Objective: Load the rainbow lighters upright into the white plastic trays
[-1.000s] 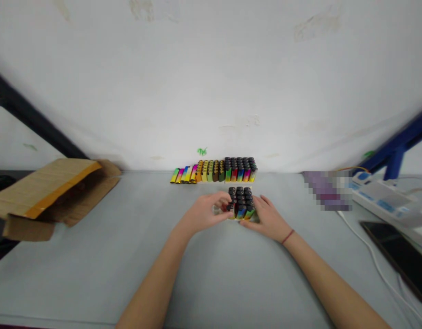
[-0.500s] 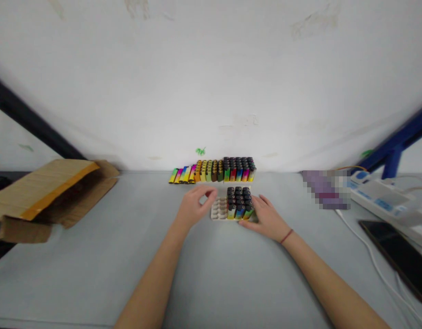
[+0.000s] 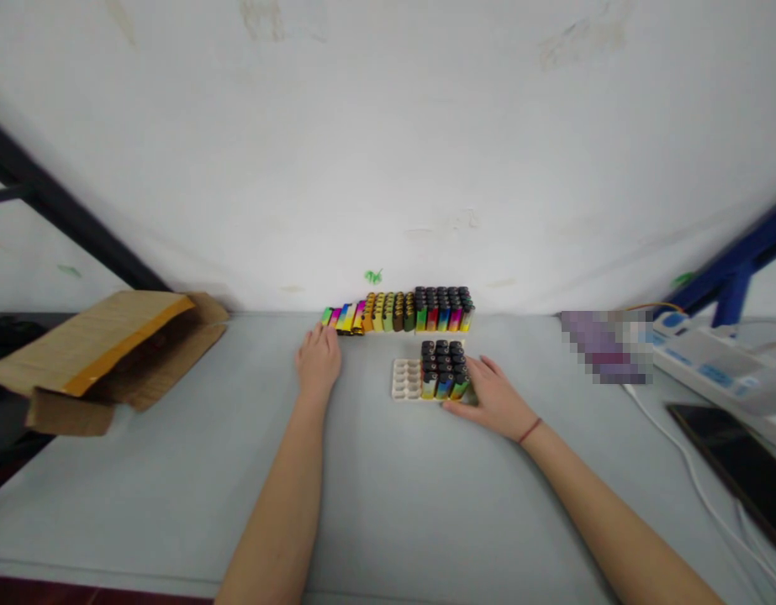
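A white holed tray [image 3: 406, 380] sits on the table with several black-topped lighters [image 3: 444, 370] upright in its right part. The left holes hold nothing. My right hand [image 3: 496, 397] grips the tray's right side, thumb at the front edge and fingers behind. My left hand [image 3: 318, 361] reaches to the left end of a row of loose colourful lighters [image 3: 345, 317] lying by the wall. Its fingers are stretched forward, the fingertips at the leftmost lighters and partly hidden; nothing shows held.
Behind the tray stand gold-topped lighters [image 3: 388, 311] and black-topped lighters in a second rack [image 3: 444, 309] against the wall [image 3: 388, 151]. An opened cardboard box [image 3: 129, 344] lies left. On the right are a power strip [image 3: 709, 357], a phone [image 3: 734, 454] and a white cable [image 3: 683, 462].
My left hand has moved left and away from the tray to the loose lighters at the wall. My right hand stays on the tray. The view has shifted slightly.
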Demonstrator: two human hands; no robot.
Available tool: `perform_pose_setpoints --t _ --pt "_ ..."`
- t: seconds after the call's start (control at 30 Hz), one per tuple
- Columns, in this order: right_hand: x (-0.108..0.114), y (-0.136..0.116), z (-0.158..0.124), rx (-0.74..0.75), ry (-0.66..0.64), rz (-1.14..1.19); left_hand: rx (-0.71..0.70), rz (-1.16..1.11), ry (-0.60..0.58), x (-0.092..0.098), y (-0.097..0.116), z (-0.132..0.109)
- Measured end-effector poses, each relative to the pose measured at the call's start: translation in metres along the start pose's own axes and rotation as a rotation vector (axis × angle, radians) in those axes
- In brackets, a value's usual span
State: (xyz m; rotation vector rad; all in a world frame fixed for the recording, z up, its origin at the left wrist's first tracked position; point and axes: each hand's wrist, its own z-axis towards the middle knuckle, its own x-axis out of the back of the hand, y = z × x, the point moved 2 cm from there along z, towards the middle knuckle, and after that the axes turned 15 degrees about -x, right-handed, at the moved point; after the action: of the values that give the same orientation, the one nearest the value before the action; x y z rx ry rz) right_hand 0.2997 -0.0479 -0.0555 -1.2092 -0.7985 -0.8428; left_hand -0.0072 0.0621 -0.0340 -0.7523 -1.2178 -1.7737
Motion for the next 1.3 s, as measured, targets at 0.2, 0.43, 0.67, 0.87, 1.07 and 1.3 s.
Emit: perform_pose_setpoints --t 0.2,0.43,0.67,0.87,1.07,1.3 --pt "0.0 0.0 0.0 -0.002 -0.014 -0.017 0.09 0.084 0.029 0.025 -0.006 -0.009" --pt "-0.001 0.001 0.0 0.007 0.001 -0.008 0.125 0.239 0.05 0.029 -0.015 -0.01" --pt "0.0 0.003 0.0 0.005 -0.014 -0.01 0.147 0.096 0.057 0.027 -0.018 -0.006" --pt "0.0 0.003 0.0 0.005 -0.01 -0.005 0.282 -0.74 0.371 0.032 0.01 -0.005" --pt "-0.002 0.005 -0.001 0.009 -0.014 -0.004 0.288 -1.183 0.298 0.021 0.055 -0.012" --pt "-0.003 0.006 -0.001 0.012 -0.023 -0.012 0.065 -1.213 0.217 0.017 0.082 -0.028"
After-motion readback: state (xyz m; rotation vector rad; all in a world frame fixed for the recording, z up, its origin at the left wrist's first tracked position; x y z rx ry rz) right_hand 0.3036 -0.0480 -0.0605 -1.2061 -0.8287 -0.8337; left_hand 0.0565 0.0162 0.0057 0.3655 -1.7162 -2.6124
